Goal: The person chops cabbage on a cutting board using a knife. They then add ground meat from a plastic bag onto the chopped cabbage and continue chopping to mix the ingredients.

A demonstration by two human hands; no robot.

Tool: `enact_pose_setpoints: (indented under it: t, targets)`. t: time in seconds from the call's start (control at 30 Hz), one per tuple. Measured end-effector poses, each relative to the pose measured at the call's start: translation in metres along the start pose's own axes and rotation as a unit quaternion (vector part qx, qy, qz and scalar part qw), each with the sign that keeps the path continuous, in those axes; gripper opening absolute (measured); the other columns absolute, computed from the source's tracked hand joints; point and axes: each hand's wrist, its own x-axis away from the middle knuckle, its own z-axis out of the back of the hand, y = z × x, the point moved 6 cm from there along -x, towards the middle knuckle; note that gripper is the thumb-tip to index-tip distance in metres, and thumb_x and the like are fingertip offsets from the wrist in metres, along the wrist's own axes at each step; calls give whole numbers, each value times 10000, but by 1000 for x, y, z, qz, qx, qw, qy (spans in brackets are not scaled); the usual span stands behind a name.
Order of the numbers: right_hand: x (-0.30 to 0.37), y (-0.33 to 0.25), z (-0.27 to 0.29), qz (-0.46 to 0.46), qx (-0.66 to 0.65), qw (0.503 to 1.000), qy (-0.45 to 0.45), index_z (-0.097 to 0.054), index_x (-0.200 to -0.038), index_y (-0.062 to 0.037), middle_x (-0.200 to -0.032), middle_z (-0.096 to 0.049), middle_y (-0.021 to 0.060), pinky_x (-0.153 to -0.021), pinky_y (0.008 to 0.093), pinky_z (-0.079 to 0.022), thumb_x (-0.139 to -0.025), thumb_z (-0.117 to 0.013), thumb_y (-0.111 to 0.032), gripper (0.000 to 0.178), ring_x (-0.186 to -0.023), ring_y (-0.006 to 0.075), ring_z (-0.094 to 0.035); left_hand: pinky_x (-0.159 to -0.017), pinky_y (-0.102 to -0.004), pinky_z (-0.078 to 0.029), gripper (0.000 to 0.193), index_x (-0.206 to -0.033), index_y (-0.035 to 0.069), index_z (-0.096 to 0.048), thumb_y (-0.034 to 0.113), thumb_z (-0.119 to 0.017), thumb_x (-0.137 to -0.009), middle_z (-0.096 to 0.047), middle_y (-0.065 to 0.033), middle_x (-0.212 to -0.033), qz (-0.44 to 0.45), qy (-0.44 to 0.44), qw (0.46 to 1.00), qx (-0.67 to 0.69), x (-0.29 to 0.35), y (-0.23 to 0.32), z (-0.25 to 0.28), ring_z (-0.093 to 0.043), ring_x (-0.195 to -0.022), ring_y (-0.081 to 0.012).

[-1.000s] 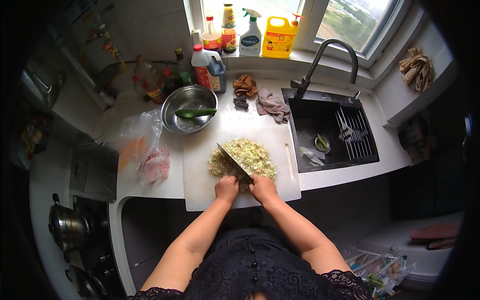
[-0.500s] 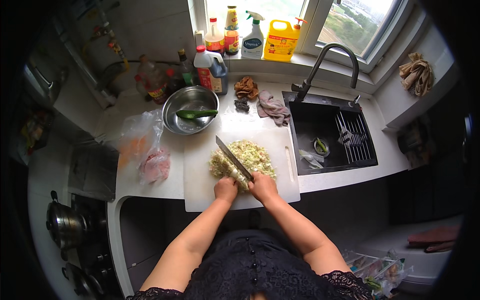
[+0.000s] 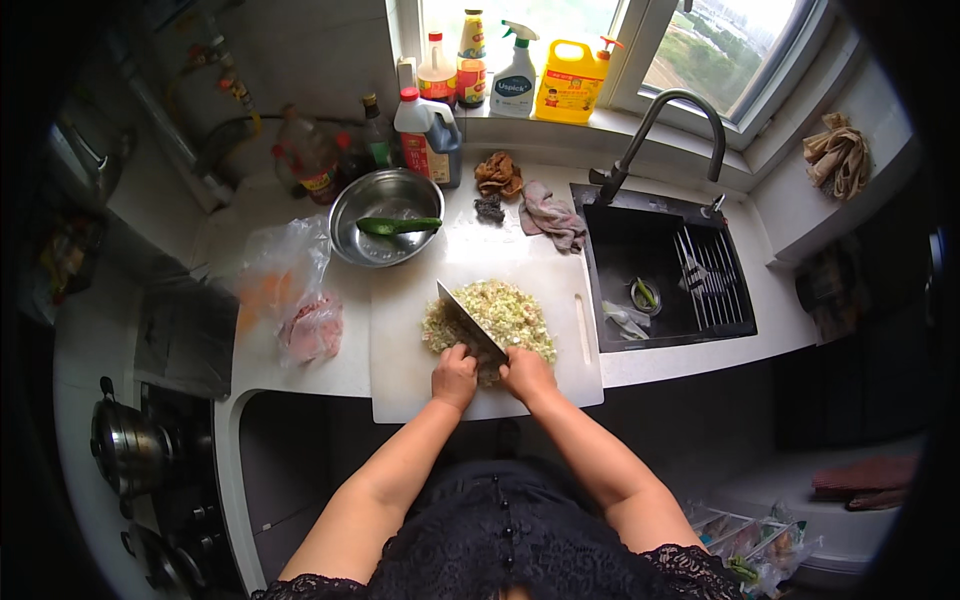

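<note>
I see a round steel bowl (image 3: 385, 188) holding a long green vegetable (image 3: 395, 226), beyond the white plastic cutting board (image 3: 402, 350), whose near edge overhangs the white counter (image 3: 665, 363). A wide board margin lies left of the pale-green chopped heap (image 3: 517, 312). The right hand (image 3: 527, 377) clamps the broad steel knife (image 3: 474, 327) over it; the left hand's (image 3: 455, 378) fingers curl nearby, gripping what I can't tell.

Two hands (image 3: 455, 379) (image 3: 528, 377), one knife (image 3: 468, 325)
</note>
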Motion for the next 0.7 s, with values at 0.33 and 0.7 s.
enact_pose_setpoints:
  t: [0.33, 0.7]
  targets:
    - [-1, -9, 4, 4, -6, 1000, 8, -613, -896, -81, -833, -643, 190, -751, 477, -487, -773, -615, -203, 174, -841, 377, -612, -714, -385, -515, 84, -688, 59, -651, 79, -570, -697, -595, -98, -899, -13, -14, 1000, -3, -3, -3, -7, -572, -884, -284]
    - [9, -7, 11, 6, 48, 998, -46, -606, -935, -92, -883, -652, 185, -767, 489, -488, -797, -595, -215, 185, -860, 388, -618, -704, -390, -515, 80, -686, 75, -661, 96, -585, -699, -577, -90, -838, -30, -42, 998, -21, -9, 4, 0, -568, -853, -289]
